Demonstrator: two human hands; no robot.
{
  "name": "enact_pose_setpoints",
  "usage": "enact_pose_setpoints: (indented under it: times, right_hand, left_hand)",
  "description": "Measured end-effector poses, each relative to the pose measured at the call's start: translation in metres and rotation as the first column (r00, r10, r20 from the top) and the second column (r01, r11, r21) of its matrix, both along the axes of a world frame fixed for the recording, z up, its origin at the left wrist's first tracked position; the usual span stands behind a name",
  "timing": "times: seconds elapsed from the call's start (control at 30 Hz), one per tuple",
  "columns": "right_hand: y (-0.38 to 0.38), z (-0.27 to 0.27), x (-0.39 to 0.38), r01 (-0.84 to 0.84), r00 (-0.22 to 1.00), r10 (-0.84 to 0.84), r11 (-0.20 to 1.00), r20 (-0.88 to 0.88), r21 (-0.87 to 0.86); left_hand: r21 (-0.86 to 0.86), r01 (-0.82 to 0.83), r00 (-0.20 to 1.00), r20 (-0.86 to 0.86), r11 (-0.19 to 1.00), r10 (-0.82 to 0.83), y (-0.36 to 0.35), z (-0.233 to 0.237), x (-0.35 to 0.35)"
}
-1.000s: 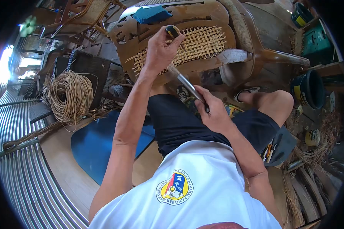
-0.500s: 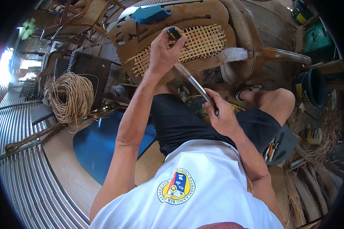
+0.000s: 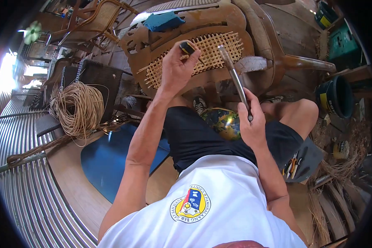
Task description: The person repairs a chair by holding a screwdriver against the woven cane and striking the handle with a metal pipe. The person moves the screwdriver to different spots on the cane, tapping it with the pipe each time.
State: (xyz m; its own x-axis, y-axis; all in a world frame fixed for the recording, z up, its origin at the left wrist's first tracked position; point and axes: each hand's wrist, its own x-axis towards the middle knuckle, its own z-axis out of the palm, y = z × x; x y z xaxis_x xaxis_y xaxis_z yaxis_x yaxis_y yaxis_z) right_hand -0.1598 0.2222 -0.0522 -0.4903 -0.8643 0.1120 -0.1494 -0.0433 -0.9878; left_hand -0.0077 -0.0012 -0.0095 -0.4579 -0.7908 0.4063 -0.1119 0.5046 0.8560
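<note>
My left hand [image 3: 177, 70] is wrapped round the black-and-yellow handle of a tool [image 3: 187, 48], above the cane weaving; its working end is mostly hidden. In my right hand [image 3: 253, 126] is a metal bar [image 3: 236, 78], gripped near its lower end and pointing up and away from me. The bar's far tip is above the right part of the cane weaving [image 3: 219, 47] and apart from the handle. This open-weave cane fills an oval opening in a brown wooden chair frame [image 3: 235, 18], with loose strand ends sticking out round its edge.
A blue cloth-like piece [image 3: 163, 21] lies on the chair frame. Left of me are a coil of cane [image 3: 76, 107] and a blue sheet [image 3: 107, 161]. Hand tools [image 3: 292, 165] lie by my right thigh. A dark bucket [image 3: 335, 97] stands at the right.
My right hand has moved up and slightly right, swinging the bar's far end away from my left hand. My left hand still grips the tool, its handle tilted a little differently.
</note>
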Motion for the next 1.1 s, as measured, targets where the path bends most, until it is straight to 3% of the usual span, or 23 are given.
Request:
enact_pose_setpoints:
  times: [0.07, 0.13, 0.2, 0.27, 0.37, 0.43, 0.53, 0.6, 0.67, 0.73, 0.8, 0.83, 0.97, 1.07, 1.1]
  right_hand:
    - [0.000, -0.010, 0.004, 0.036, 0.997, -0.042, 0.995, -0.061, -0.091]
    - [0.005, -0.005, 0.004, -0.163, 0.987, 0.164, 0.979, 0.006, 0.120]
    - [0.012, -0.003, 0.007, -0.118, 0.993, 0.117, 0.988, 0.009, 0.098]
    - [0.026, -0.004, 0.003, 0.024, 0.998, -0.032, 0.993, 0.062, 0.116]
    - [0.047, -0.027, -0.020, -0.007, 0.991, -0.019, 0.981, 0.133, 0.194]
    - [0.051, -0.031, -0.022, -0.023, 0.989, -0.015, 0.968, 0.147, 0.250]
    - [0.046, -0.029, -0.019, -0.008, 0.991, -0.017, 0.983, 0.133, 0.185]
    - [0.037, -0.025, -0.019, 0.044, 0.980, -0.073, 0.987, 0.187, 0.157]
    - [0.024, -0.019, -0.021, 0.036, 0.969, -0.070, 0.989, 0.238, 0.144]
    - [0.016, -0.015, -0.022, 0.010, 0.987, -0.034, 0.989, 0.157, 0.148]
    - [0.008, -0.011, -0.017, -0.047, 0.998, 0.044, 0.996, 0.044, 0.076]
    - [0.008, -0.005, -0.017, -0.123, 0.992, 0.126, 0.979, -0.010, 0.165]
    - [-0.020, 0.006, -0.007, -0.402, 0.910, 0.413, 0.902, -0.042, 0.158]
    - [-0.048, 0.005, -0.005, -0.454, 0.871, 0.461, 0.887, -0.167, 0.083]
    - [-0.054, 0.007, -0.003, -0.445, 0.881, 0.453, 0.891, -0.138, 0.089]
  left_hand:
    - [-0.052, -0.022, 0.998, 0.051, 0.998, 0.024, 0.002, -0.003, -0.002]
    - [-0.103, -0.033, 0.994, 0.097, 0.994, 0.043, 0.005, -0.001, -0.003]
    - [0.096, 0.006, 1.000, -0.006, 0.995, -0.006, 0.006, 0.003, 0.002]
    - [0.026, -0.039, 0.999, 0.010, 0.999, 0.039, -0.002, 0.009, 0.020]
    - [0.097, -0.189, 0.981, -0.024, 0.977, 0.192, -0.020, 0.010, 0.045]
    - [0.113, -0.189, 0.977, -0.081, 0.975, 0.199, -0.029, 0.009, 0.035]
    - [0.120, -0.181, 0.971, -0.137, 0.976, 0.196, -0.038, 0.009, 0.014]
    - [0.004, -0.155, 0.982, -0.110, 0.988, 0.154, -0.050, 0.008, -0.003]
    - [0.004, -0.146, 0.977, -0.159, 0.989, 0.145, -0.058, 0.008, -0.016]
    - [-0.147, -0.160, 0.987, -0.016, 0.976, 0.159, -0.060, 0.011, -0.022]
    - [-0.153, -0.156, 0.988, -0.021, 0.976, 0.155, -0.057, 0.011, -0.024]
    - [-0.173, -0.167, 0.986, 0.001, 0.971, 0.170, -0.054, 0.010, -0.025]
    - [-0.197, -0.159, 0.984, 0.050, 0.967, 0.172, -0.054, 0.010, -0.025]
    - [-0.150, -0.150, 0.985, 0.063, 0.977, 0.161, -0.047, 0.014, -0.025]
    - [-0.159, -0.145, 0.987, 0.040, 0.976, 0.153, -0.048, 0.010, -0.027]
